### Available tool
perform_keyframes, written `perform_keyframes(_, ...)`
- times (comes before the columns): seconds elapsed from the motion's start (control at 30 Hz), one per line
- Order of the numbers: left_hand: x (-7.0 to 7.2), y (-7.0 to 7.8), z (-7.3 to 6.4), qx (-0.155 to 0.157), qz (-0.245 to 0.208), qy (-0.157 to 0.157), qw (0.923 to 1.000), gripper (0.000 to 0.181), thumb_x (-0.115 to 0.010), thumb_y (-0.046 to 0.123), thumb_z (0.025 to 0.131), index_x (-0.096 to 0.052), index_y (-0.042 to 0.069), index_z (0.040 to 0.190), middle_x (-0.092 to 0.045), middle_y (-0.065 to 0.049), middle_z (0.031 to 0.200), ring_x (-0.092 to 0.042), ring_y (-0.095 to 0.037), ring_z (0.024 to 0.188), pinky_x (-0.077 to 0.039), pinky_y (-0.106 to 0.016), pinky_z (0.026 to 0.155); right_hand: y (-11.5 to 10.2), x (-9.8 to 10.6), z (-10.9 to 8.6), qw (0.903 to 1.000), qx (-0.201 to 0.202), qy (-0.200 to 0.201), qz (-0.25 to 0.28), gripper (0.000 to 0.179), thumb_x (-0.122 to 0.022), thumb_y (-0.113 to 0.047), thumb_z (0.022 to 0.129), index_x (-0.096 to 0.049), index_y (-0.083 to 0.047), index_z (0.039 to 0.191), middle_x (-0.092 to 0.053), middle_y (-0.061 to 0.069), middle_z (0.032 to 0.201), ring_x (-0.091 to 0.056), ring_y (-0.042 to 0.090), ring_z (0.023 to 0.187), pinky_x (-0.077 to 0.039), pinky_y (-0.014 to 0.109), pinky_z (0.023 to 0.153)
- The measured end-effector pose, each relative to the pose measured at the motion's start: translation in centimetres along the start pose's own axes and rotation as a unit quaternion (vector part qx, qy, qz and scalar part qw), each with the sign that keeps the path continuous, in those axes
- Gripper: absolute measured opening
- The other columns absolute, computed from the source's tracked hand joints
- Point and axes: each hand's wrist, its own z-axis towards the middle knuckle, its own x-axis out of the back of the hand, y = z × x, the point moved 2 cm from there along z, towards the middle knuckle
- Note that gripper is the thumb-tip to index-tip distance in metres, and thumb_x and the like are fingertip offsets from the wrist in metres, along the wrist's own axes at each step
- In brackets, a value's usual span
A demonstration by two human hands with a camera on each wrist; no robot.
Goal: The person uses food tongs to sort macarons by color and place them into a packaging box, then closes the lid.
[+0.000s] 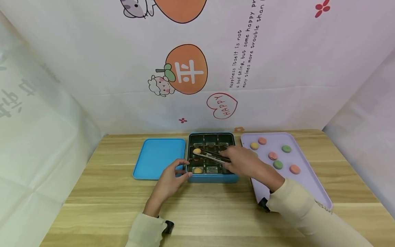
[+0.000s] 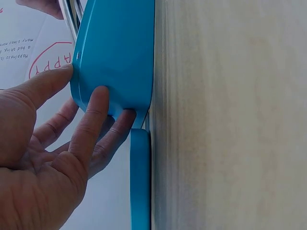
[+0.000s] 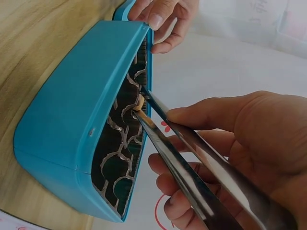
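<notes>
A blue box with a clear divided insert stands in the middle of the table. My left hand holds its front left corner, thumb at the front rim and fingers along the left side. My right hand grips metal tongs that reach into the box from the right. Between the tong tips is a yellow macaron, at the left compartment of the middle row. Another yellow macaron sits in the front left compartment.
A blue lid lies left of the box. On the right, a lilac tray carries several macarons, among them a green macaron and a pink macaron; my right forearm crosses over it. A printed cloth hangs behind the table.
</notes>
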Motion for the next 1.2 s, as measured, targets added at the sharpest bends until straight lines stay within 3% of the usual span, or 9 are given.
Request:
perform_keyframes(0.27,-0.02,0.19,-0.05,0.003,0.0,0.001,1.0,0.035,-0.075,0.02,0.099,-0.064,0.015,0.132,-0.059,-0.018,0.147,-0.069,-0.036,0.122,-0.054,-0.034,0.072,-0.12,0.1,0.07,0.9999,-0.009,-0.004,-0.006,0.041,-0.069,-0.013,0.101,-0.065,-0.001,0.14,-0.066,0.022,0.14,-0.037,0.011,0.046,-0.027,0.024,0.045)
perform_keyframes(0.87,-0.02,0.25,-0.03,-0.001,0.003,0.003,1.0,0.036,-0.075,0.02,0.099,-0.064,0.015,0.133,-0.061,-0.017,0.145,-0.07,-0.035,0.121,-0.054,-0.034,0.073,-0.12,0.13,0.04,0.9999,-0.009,-0.002,-0.011,0.043,-0.071,-0.016,0.1,-0.066,-0.001,0.14,-0.067,0.021,0.14,-0.046,0.013,0.051,-0.029,0.026,0.046)
perform_keyframes(1.2,-0.02,0.29,-0.05,-0.001,0.005,0.004,1.0,0.035,-0.075,0.02,0.099,-0.064,0.015,0.132,-0.061,-0.018,0.145,-0.07,-0.035,0.12,-0.054,-0.034,0.073,0.09,0.48,-0.61,0.9999,-0.009,0.014,-0.002,0.045,-0.069,-0.015,0.1,-0.063,0.0,0.142,-0.064,0.024,0.142,-0.043,0.011,0.046,-0.03,0.025,0.047)
